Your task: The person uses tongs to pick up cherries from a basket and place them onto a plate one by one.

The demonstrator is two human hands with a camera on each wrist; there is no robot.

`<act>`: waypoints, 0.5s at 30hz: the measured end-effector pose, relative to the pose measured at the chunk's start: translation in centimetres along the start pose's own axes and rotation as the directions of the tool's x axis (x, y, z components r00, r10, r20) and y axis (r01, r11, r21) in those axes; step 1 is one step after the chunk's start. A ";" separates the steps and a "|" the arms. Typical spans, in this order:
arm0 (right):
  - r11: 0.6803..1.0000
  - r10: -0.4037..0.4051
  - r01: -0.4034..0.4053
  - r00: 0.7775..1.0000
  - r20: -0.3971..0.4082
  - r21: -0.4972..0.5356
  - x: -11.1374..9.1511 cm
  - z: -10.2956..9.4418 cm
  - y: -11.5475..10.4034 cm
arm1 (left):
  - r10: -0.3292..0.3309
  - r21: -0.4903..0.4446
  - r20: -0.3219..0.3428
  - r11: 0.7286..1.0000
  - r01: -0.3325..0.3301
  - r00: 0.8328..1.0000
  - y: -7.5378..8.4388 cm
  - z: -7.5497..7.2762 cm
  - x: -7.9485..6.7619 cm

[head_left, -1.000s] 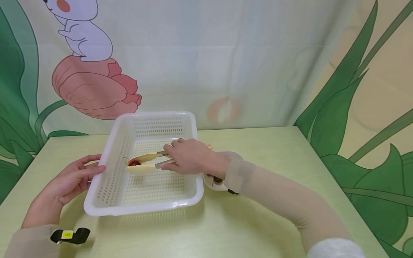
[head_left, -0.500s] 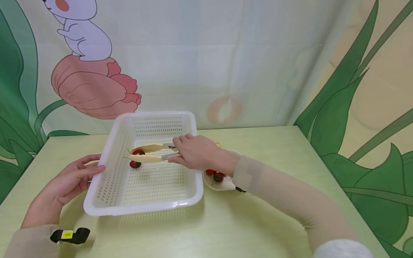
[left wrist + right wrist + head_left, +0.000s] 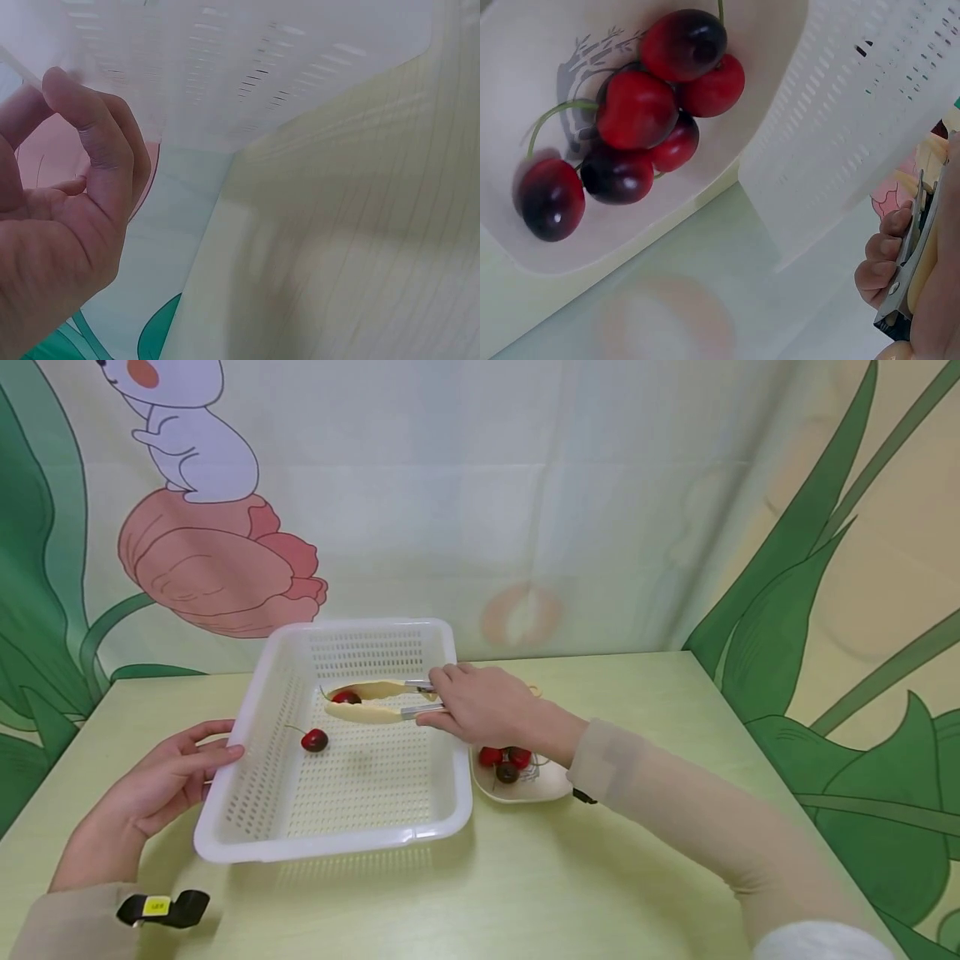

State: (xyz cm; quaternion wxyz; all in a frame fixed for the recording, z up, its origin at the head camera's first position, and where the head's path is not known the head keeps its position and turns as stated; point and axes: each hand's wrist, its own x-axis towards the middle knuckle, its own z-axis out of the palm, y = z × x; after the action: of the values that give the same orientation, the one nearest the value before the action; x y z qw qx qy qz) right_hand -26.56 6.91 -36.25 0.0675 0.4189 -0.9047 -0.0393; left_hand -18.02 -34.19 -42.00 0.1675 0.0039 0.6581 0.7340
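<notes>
My left hand [image 3: 168, 772] grips the left rim of a white plastic basket [image 3: 330, 843], thumb over the edge; in the left wrist view, the curled fingers [image 3: 112, 150] hold that rim. My right hand [image 3: 487, 706] holds tongs [image 3: 375, 713] with pale yellow tips over the basket's inside. Between the tips is a dark red cherry [image 3: 346, 697] with its stem. A second cherry [image 3: 315, 740] lies apart on the basket floor. Past the basket's right side, a small white dish [image 3: 540, 791] holds several cherries [image 3: 637, 110], seen closely in the right wrist view.
The pale green table [image 3: 570, 885] carries the basket and dish side by side. Behind it hangs a printed curtain [image 3: 600, 527] with leaves and a white animal. The basket's right wall stands against or very near the dish.
My right hand and the tongs have moved right and away from me, bringing one cherry off the other. More of the dish's cherries now show. My left hand has stayed put.
</notes>
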 end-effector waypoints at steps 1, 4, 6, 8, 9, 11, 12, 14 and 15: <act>1.000 0.003 -0.003 1.000 -0.002 0.008 -0.1 0.0 0.2 | 0.000 -0.001 0.001 1.000 0.000 1.000 0.0 0.0 0.0; 0.999 0.004 -0.004 1.000 -0.012 0.031 -0.7 -0.2 0.6 | -0.002 0.005 -0.002 1.000 0.002 1.000 0.0 0.0 0.0; 0.999 0.004 -0.002 1.000 -0.027 0.048 -1.1 -0.3 1.0 | -0.007 0.009 -0.007 1.000 0.007 1.000 0.1 0.0 -0.1; 0.998 0.006 -0.003 0.999 -0.044 0.060 -1.6 -0.4 1.4 | -0.012 0.010 -0.011 1.000 0.012 1.000 0.2 0.0 -0.1; 0.998 0.010 -0.006 0.999 -0.051 0.070 -1.9 -0.5 1.6 | -0.014 0.008 -0.013 1.000 0.014 1.000 0.2 0.0 -0.1; 0.996 0.019 -0.014 0.998 -0.063 0.088 -2.5 -0.6 2.1 | -0.015 0.007 -0.012 1.000 0.015 1.000 0.3 0.1 -0.1; 0.995 0.026 -0.019 0.997 -0.069 0.094 -2.8 -0.6 2.4 | -0.014 0.006 -0.013 1.000 0.014 1.000 0.3 0.1 -0.1; 0.993 0.042 -0.033 0.996 -0.074 0.114 -3.4 -0.9 2.9 | -0.011 0.006 -0.012 1.000 0.012 1.000 0.4 0.1 -0.1; 0.992 0.051 -0.042 0.996 -0.074 0.122 -3.7 -1.0 3.1 | -0.009 0.009 -0.011 1.000 0.009 1.000 0.4 0.1 -0.1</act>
State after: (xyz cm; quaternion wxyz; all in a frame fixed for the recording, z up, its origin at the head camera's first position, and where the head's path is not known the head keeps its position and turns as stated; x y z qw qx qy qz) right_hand -26.33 11.75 -35.24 0.0777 0.4021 -0.9117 0.0327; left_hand -17.96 -34.17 -41.59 0.1671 -0.0024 0.6622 0.7304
